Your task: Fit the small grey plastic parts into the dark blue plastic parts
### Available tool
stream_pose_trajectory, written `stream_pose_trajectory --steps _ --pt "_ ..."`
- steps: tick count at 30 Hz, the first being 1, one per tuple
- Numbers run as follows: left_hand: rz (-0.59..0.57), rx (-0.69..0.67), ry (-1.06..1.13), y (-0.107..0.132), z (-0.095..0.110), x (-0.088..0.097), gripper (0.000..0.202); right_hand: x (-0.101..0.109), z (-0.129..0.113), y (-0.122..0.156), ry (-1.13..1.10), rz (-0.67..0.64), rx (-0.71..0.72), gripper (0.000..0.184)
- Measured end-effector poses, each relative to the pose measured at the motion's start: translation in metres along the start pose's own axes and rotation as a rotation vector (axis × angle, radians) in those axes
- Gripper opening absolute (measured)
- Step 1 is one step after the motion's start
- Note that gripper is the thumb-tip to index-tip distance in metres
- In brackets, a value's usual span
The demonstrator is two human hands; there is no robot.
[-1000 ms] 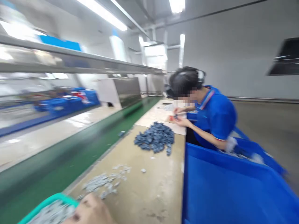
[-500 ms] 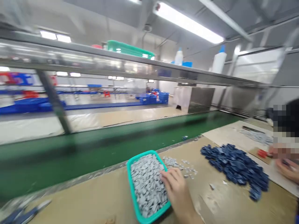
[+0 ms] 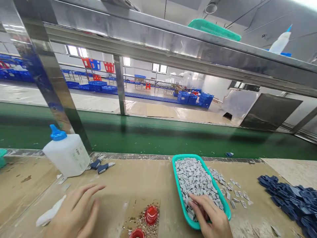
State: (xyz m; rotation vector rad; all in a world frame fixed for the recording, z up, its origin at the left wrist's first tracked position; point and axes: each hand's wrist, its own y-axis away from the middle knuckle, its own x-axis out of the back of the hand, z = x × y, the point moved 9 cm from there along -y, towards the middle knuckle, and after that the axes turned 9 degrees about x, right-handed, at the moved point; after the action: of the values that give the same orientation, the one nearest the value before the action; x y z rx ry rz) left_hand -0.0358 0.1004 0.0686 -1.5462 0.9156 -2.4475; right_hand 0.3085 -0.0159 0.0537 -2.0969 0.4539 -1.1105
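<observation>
My right hand [image 3: 210, 215] reaches over the near part of a turquoise basket [image 3: 176, 178]. Its thumb and fingers are pinched together on a small grey piece at the top of the heap of grey pieces [image 3: 194, 175]; the fingers partly hide it. My left hand [image 3: 76, 211] hovers over the table at the left, fingers apart and holding nothing. Beside it lies a white object [image 3: 51, 211], partly covered by the hand. Between my hands two red round cups [image 3: 151, 215] are on a brown, speckled board [image 3: 132, 215].
A white bottle with a blue cap [image 3: 68, 155] stands at the left, next to a few dark blue pieces [image 3: 102, 168]. Loose grey pieces [image 3: 235, 191] lie right of the basket, then a dark blue pile [image 3: 292, 201]. Behind runs a green belt [image 3: 153, 138] under a metal shelf [image 3: 160, 43].
The view has turned left and down, bringing my left hand, the bottle and the red cups into sight. My right hand has moved from the basket's right rim to over its near part.
</observation>
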Motion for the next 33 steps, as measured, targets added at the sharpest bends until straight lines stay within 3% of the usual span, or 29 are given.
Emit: stream_pose_trajectory --steps 3,8,14,23,28,33 --pt "-0.096 -0.055 0.003 0.003 0.015 -0.008 0.034 0.001 0.004 0.004 0.019 -0.023 -0.013 0.02" --pt "-0.124 -0.061 0.057 0.006 0.031 -0.011 0.032 0.003 -0.003 0.004 0.071 -0.07 0.118 0.022" --pt "-0.213 -0.105 0.073 0.011 0.033 -0.026 0.04 0.015 0.008 0.0 0.113 -0.064 -0.038 0.017" --pt "-0.413 -0.145 0.09 0.015 0.05 -0.032 0.053 0.019 0.013 0.003 0.096 -0.096 -0.1 0.022" --pt "-0.435 -0.16 0.08 0.014 0.059 -0.026 0.052 0.037 0.015 0.007 0.092 0.074 -0.19 0.026" --pt "-0.385 -0.187 0.039 0.013 0.055 -0.027 0.048 0.043 0.019 0.01 0.055 0.165 -0.241 0.014"
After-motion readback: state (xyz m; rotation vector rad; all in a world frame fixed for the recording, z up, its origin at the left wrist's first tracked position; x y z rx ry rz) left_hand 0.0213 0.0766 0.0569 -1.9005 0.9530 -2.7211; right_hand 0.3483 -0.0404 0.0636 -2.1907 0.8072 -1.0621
